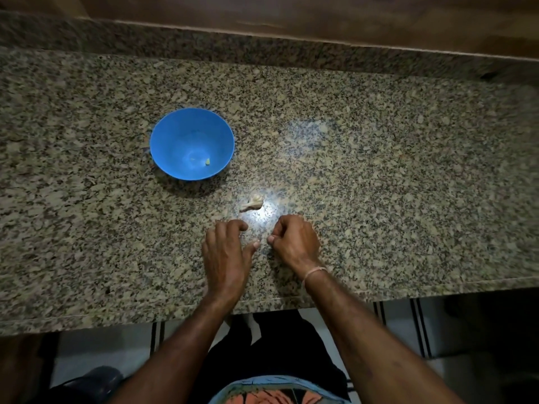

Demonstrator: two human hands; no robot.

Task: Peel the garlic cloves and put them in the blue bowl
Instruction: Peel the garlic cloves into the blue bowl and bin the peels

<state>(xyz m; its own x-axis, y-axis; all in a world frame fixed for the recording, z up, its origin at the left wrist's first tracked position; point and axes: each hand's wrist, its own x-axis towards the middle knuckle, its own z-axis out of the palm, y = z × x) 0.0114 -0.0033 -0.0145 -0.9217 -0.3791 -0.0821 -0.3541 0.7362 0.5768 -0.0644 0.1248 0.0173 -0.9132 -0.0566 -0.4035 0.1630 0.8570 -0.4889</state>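
A blue bowl [192, 143] stands on the granite counter [379, 176], left of centre, with one small pale garlic piece [207, 161] inside near its bottom. A garlic piece with papery skin [252, 203] lies on the counter between the bowl and my hands. My left hand [226, 255] rests on the counter just below it, fingers loosely bent, thumb out, holding nothing. My right hand [294, 240] sits beside it with fingers curled into a loose fist; anything inside it is hidden.
A raised granite ledge [262, 51] and a wooden wall run along the back of the counter. The counter's front edge [116, 313] is close to my body, with tiled floor below. A bright light reflection lies near the garlic.
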